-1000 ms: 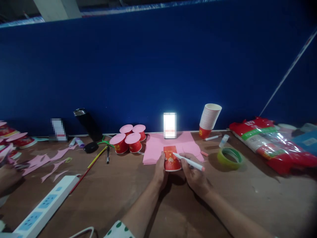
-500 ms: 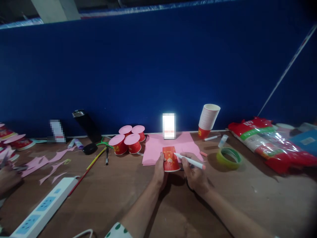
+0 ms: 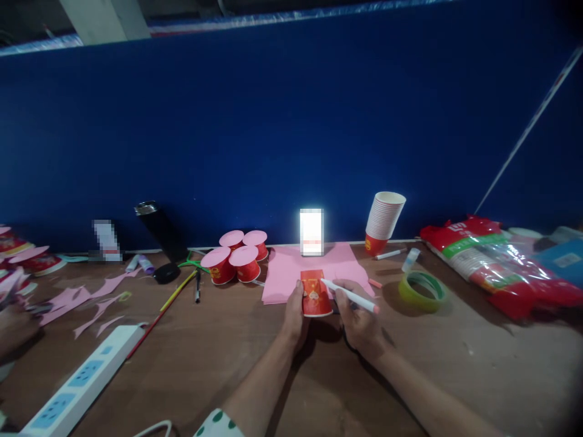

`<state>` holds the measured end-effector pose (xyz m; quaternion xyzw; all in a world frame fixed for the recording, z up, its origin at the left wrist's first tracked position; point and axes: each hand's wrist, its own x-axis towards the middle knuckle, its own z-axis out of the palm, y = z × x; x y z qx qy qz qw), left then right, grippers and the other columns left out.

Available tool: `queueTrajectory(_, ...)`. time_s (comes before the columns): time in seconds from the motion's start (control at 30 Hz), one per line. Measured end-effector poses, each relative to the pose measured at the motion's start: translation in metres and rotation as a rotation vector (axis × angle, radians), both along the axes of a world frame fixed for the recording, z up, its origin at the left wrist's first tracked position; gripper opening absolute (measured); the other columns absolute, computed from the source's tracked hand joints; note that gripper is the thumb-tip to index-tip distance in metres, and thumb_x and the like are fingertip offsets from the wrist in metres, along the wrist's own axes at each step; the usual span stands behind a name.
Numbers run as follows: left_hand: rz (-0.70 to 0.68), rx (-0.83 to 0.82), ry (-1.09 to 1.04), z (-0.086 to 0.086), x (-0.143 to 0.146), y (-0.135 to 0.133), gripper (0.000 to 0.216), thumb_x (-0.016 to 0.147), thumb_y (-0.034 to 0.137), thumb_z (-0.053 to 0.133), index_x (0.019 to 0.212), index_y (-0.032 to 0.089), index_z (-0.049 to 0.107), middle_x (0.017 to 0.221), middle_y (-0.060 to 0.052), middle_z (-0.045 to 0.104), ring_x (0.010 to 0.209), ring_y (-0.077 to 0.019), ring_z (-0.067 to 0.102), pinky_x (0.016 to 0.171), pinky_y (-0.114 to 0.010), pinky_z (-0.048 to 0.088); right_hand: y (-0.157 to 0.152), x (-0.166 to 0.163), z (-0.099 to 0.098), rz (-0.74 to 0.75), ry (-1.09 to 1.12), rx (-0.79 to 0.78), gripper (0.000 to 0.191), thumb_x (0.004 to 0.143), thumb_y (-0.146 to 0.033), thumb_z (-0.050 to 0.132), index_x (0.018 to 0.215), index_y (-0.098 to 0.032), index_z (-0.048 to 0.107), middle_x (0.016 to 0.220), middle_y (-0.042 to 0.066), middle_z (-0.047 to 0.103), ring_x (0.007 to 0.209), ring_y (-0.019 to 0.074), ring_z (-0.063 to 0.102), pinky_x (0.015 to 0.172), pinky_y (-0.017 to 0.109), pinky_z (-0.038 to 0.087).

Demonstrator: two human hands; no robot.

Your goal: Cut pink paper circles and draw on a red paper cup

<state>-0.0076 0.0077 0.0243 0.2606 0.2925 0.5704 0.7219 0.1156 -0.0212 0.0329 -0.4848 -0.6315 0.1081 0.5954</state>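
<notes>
My left hand (image 3: 296, 314) grips a red paper cup (image 3: 316, 297) by its left side, with the cup upside down and its white rim toward me. In my right hand (image 3: 359, 318) is a white marker (image 3: 353, 297) with a pinkish end; its tip meets or nearly meets the cup's upper right side. Behind the cup lie sheets of pink paper (image 3: 282, 273). To their left stand several red cups (image 3: 245, 268) topped with pink paper discs.
A cup stack (image 3: 385, 218), tape roll (image 3: 421, 291) and red plastic package (image 3: 478, 261) lie right. Left are a black bottle (image 3: 161, 230), a power strip (image 3: 86, 382), pink scraps (image 3: 68, 300) and another person's hand (image 3: 16, 328). A lit phone (image 3: 312, 232) stands behind the paper.
The view has shifted very slightly. Both hands keep the same hold on the cup and the marker, with little visible movement.
</notes>
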Motion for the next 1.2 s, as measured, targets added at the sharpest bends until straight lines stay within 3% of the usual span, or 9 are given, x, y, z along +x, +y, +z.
queueTrajectory(0.57,-0.012,0.015,0.017,0.001,-0.001,-0.001,0.042,0.079,0.05,0.057,0.09,0.011,0.066,0.087,-0.01,0.07,0.082,-0.0215,0.064,0.084,-0.034,0.046,-0.003,-0.001,0.006,-0.015,-0.043,-0.035,0.016,0.091,-0.027,0.047,0.096,-0.018,0.059,0.079,0.007,0.067,0.074,0.0199,0.065,0.059,0.029,0.053)
queueTrajectory(0.87,-0.004,0.001,-0.001,0.005,0.001,-0.002,0.044,0.075,0.054,0.06,0.085,0.011,0.065,0.081,-0.008,0.071,0.073,-0.0191,0.064,0.077,-0.031,0.046,-0.003,0.001,0.001,0.017,-0.044,-0.072,0.013,0.091,-0.025,0.047,0.093,-0.019,0.058,0.079,0.006,0.067,0.074,0.0195,0.066,0.063,0.029,0.053)
queueTrajectory(1.2,0.02,-0.019,0.04,0.008,0.0,-0.004,0.045,0.073,0.057,0.061,0.079,0.012,0.064,0.073,-0.006,0.068,0.067,-0.0181,0.061,0.072,-0.03,0.046,-0.006,-0.002,0.008,0.0,-0.108,0.006,0.014,0.09,-0.024,0.046,0.089,-0.019,0.059,0.077,0.006,0.066,0.07,0.0189,0.065,0.066,0.031,0.053)
